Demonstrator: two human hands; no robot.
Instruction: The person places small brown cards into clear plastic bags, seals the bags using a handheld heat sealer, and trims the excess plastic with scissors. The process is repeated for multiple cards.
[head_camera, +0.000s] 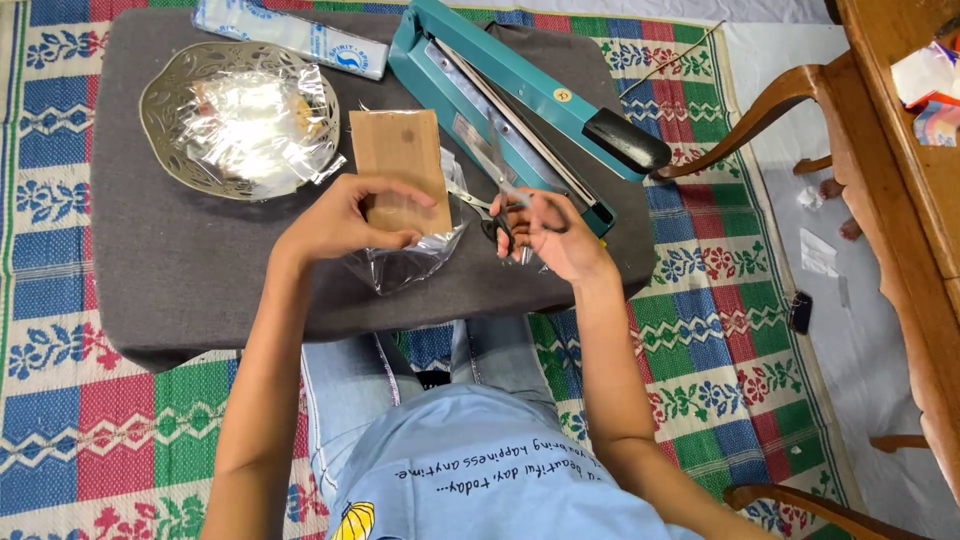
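Note:
My left hand (345, 215) pinches a flat brown card (400, 165) that sits in a clear plastic bag (405, 262), held just above a grey pad (190, 260). Small black-handled scissors (497, 215) are gripped in my right hand (555, 232), their blades pointing left toward the bag's edge. Both hands hover over the near middle of the pad, close together.
A teal heat sealer (520, 85) lies diagonally at the back right of the pad. A silver bowl (165, 125) holding clear bags sits back left, with a printed plastic packet (290, 35) behind it. Wooden chairs (790, 100) stand right on a patterned mat (90, 430).

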